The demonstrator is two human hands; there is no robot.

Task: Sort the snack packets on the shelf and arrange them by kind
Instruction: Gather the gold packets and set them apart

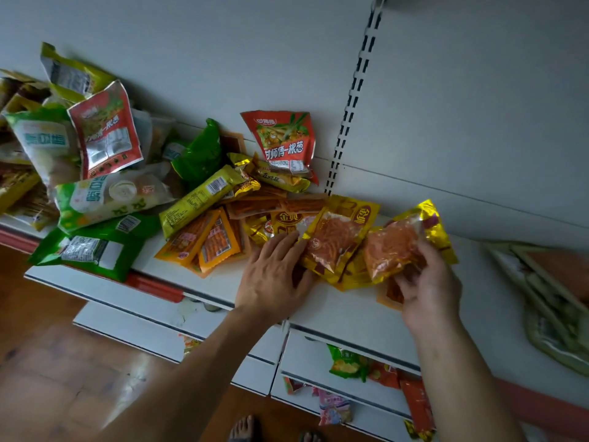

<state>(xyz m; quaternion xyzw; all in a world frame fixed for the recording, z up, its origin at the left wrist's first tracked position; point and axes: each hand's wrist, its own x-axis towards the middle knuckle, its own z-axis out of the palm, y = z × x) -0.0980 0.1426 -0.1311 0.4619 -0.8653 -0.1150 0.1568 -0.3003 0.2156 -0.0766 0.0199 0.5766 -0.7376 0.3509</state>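
Your left hand (274,272) lies flat, fingers straight, touching the edge of a gold shred packet (338,240) on the white shelf (350,311). Your right hand (427,288) pinches a second gold packet (398,247), just beside the first. Left of your left hand: orange stick packets (204,240), a long yellow packet (197,199), green packets (92,247) further out. Beyond your hands a red packet (283,141) leans on the back panel (446,106). Right of your right hand, pale packets (548,314), blurred

free: shelf (350,309) front strip | blocked: packet heap (105,199) left
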